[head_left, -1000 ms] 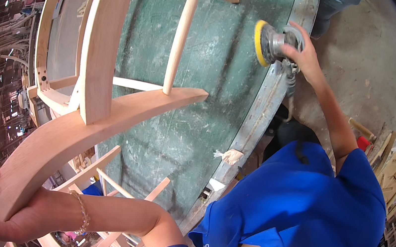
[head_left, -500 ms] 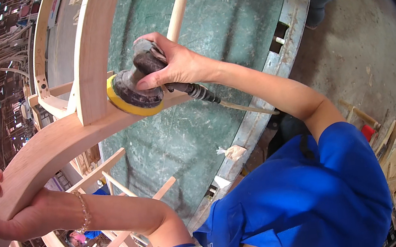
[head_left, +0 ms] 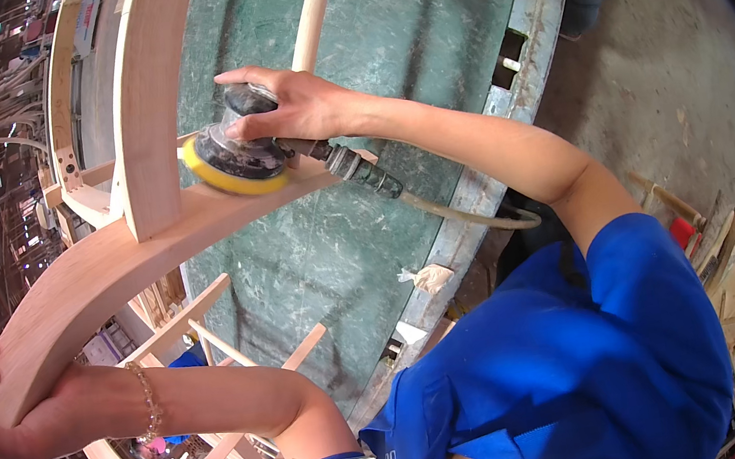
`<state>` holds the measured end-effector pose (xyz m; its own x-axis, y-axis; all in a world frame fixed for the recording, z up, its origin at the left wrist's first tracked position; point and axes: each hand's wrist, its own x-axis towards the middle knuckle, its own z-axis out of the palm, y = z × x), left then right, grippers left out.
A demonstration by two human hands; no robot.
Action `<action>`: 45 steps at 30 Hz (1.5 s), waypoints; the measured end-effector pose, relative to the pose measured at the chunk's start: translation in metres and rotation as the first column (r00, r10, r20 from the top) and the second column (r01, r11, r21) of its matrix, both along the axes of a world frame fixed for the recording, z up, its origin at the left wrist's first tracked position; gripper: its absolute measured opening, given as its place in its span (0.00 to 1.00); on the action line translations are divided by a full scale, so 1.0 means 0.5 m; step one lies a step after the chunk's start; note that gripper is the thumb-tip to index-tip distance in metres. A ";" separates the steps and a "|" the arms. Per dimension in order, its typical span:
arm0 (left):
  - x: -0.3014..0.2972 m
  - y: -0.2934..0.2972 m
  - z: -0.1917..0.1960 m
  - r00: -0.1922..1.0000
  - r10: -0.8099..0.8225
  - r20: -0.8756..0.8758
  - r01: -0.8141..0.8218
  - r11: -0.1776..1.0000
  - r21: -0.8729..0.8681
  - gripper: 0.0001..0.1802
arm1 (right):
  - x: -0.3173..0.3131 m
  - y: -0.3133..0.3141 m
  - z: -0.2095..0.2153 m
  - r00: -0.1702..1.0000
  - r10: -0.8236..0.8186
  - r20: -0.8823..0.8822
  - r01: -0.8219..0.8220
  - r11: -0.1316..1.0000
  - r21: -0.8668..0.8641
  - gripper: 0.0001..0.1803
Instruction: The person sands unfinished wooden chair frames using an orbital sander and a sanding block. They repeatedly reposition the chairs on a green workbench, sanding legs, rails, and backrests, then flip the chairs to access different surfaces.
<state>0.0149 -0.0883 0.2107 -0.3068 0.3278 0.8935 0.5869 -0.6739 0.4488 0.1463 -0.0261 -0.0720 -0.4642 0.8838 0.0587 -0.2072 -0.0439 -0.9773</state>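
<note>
Upper left of centre, the right grip is closed around the sander, its yellow disc seemingly against the curved wood. Lower left, the left grip clasps the wood's end. Centre: green counter.

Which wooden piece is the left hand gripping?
The long curved piece: the left hand wraps its lower-left end, touching neither the broad post nor the round rod.
</note>
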 end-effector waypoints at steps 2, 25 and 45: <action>-0.009 0.002 0.001 1.000 -0.014 0.015 0.014 1.000 0.005 0.16 | 0.007 -0.011 0.000 0.999 0.036 -0.021 -0.036 0.999 -0.003 0.43; 0.039 0.017 -0.019 0.999 0.032 0.005 -0.032 0.998 0.059 0.12 | 0.095 -0.121 -0.076 0.988 0.019 -0.154 -0.023 0.999 -0.027 0.38; 0.030 0.029 -0.005 0.988 0.081 -0.133 -0.068 0.993 0.095 0.11 | 0.001 0.046 -0.217 0.999 0.022 -0.026 -0.022 0.999 -0.023 0.35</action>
<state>0.0300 -0.0737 0.2081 -0.2005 0.2252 0.9535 0.6886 -0.6599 0.3006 0.1471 -0.0029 -0.1803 -0.4820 0.8747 0.0505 -0.2307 -0.0711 -0.9704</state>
